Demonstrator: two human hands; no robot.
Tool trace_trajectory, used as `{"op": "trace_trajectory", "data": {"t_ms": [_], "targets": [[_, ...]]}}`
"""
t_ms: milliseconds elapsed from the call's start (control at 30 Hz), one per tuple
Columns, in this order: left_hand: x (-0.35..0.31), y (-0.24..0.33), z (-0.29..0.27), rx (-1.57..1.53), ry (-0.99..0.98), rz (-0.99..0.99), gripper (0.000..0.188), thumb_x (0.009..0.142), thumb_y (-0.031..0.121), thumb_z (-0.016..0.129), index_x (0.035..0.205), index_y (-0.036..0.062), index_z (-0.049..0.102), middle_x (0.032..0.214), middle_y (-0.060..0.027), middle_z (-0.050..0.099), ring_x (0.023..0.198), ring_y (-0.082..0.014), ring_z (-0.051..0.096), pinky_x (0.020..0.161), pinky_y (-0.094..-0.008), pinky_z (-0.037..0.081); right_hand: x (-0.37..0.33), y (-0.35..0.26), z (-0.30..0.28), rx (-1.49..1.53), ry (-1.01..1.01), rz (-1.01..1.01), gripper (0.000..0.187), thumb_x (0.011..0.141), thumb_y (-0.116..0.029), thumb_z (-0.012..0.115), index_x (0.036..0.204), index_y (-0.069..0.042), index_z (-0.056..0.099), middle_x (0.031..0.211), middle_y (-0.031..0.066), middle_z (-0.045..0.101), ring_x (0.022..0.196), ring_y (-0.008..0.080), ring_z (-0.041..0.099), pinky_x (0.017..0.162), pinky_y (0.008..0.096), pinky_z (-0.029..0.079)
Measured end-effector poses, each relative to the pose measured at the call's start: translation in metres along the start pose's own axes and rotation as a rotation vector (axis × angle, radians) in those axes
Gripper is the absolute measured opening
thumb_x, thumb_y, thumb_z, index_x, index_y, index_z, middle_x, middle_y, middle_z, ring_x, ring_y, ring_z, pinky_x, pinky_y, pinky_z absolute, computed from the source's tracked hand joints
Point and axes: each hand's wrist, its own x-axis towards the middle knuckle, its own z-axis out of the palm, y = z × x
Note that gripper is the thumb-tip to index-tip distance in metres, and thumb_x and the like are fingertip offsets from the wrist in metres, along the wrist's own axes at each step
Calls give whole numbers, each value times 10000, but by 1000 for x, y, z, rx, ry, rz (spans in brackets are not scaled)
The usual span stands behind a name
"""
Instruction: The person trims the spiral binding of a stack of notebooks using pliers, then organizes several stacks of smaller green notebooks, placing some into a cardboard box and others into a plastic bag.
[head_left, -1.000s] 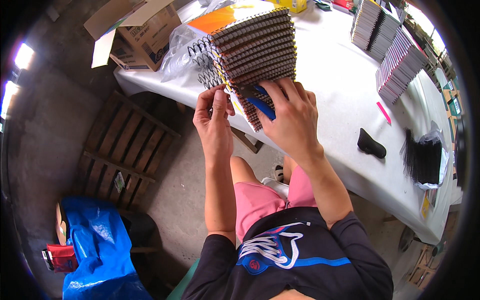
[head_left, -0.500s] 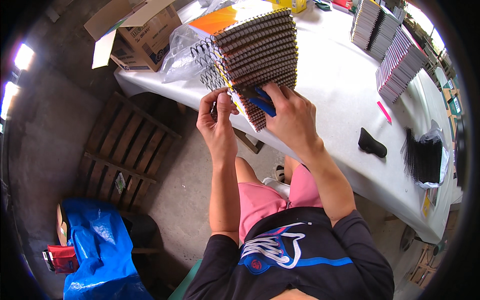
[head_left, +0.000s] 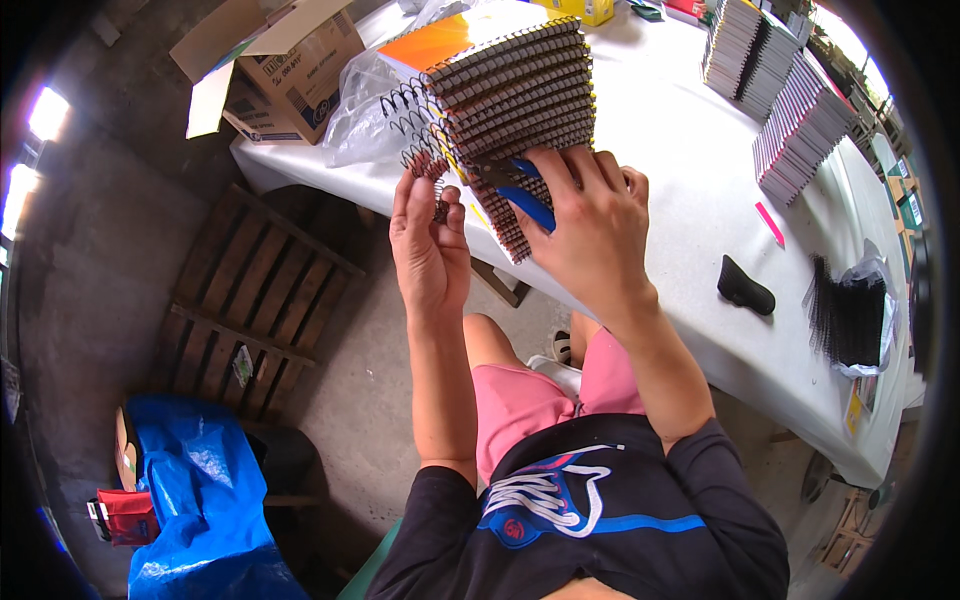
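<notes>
The stack of notebooks sits at the near edge of the white-covered surface, bound edges toward the person, with loose coil ends sticking out on the left. The right hand is closed around the blue handles of the pliers, whose dark tip lies against the bound edges. The left hand has its thumb and fingers curled near the lower coil ends, with a bit of dark coil showing between them; whether it pinches firmly, I cannot tell.

The stack should be heavy as a whole and likely to slide book over book if pushed from the side, so it is best steadied with a flat palm. The coils look thin and springy: light, easily bent out of shape, with tips that could prick. A fingertip pinch close to the last hole should hold them better than one far out. The pliers look stiff and grip best well back on their handles.
</notes>
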Motion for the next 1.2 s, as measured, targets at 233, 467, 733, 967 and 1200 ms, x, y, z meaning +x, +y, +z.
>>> {"op": "trace_trajectory", "data": {"t_ms": [233,467,733,967,1200], "targets": [[5,-2,8,158,-19,119,158,912,144,633,996,11,619,897,-22,622,709,-52,533,611,-188,413,3,-6,3,0,-38,27,397,698,-248,749,1051,-137,604,887,51,612,851,245,613,741,389,432],[4,-7,9,189,-50,144,129,930,164,606,983,47,619,945,-20,632,721,-43,520,619,-185,420,3,4,5,164,-194,103,278,721,-201,724,970,-127,626,772,101,636,717,307,649,633,433,509],[2,-4,3,266,-105,215,178,934,140,594,1070,26,616,954,-15,622,731,-43,517,606,-191,403,5,2,-12,80,-10,6,373,683,-273,763,997,-122,630,962,22,596,929,240,575,793,396,389],[0,-6,6,305,-101,246,193,929,120,598,1090,13,604,948,-35,621,754,-45,526,608,-185,402,8,-5,-7,48,-19,29,376,708,-208,734,1061,-139,622,946,49,628,901,252,608,770,385,421],[0,-7,1,318,-112,241,216,931,134,598,1101,2,594,932,-51,614,741,-42,515,615,-183,399,5,5,9,259,-71,58,310,714,-131,727,1009,-105,633,820,105,652,721,331,648,637,429,511]]}}
